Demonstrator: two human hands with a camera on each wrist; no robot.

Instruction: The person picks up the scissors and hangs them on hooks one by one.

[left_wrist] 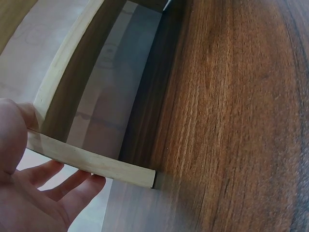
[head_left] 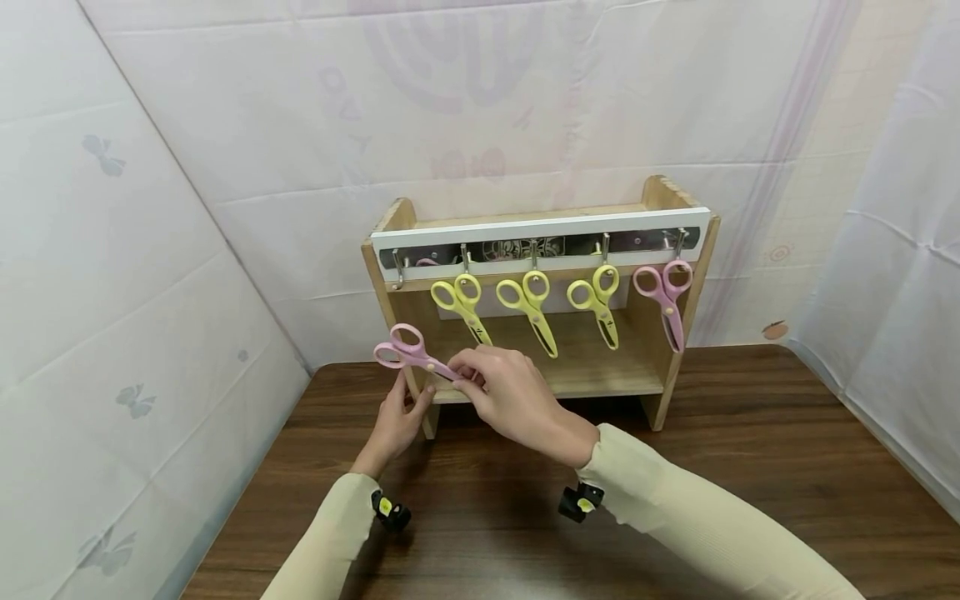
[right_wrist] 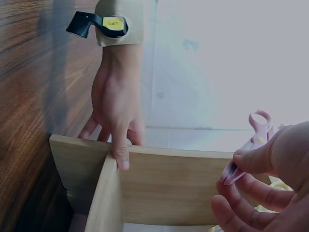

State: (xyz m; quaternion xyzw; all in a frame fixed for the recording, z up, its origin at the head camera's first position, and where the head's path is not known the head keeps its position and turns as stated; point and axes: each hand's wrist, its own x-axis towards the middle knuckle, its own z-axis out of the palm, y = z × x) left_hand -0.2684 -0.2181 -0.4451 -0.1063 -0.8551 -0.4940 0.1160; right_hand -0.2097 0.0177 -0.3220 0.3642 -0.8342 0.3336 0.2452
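Pink scissors point(head_left: 415, 354) are pinched at the blade end by my right hand point(head_left: 513, 396), handles pointing up and left, just in front of the rack's left side. In the right wrist view the thumb and fingers close on the blades of these scissors point(right_wrist: 258, 137). My left hand point(head_left: 396, 421) grips the lower left side panel of the wooden rack point(head_left: 600, 387), thumb inside and fingers outside, as the left wrist view shows at the panel point(left_wrist: 96, 162). The leftmost hook point(head_left: 398, 271) on the rack's white rail bears nothing.
Yellow scissors point(head_left: 532, 312) and others like them hang from the middle hooks. Another pink pair point(head_left: 667, 304) hangs on the rightmost hook. The rack stands on a dark wooden table point(head_left: 765, 450), with patterned white cloth point(head_left: 525, 108) behind it.
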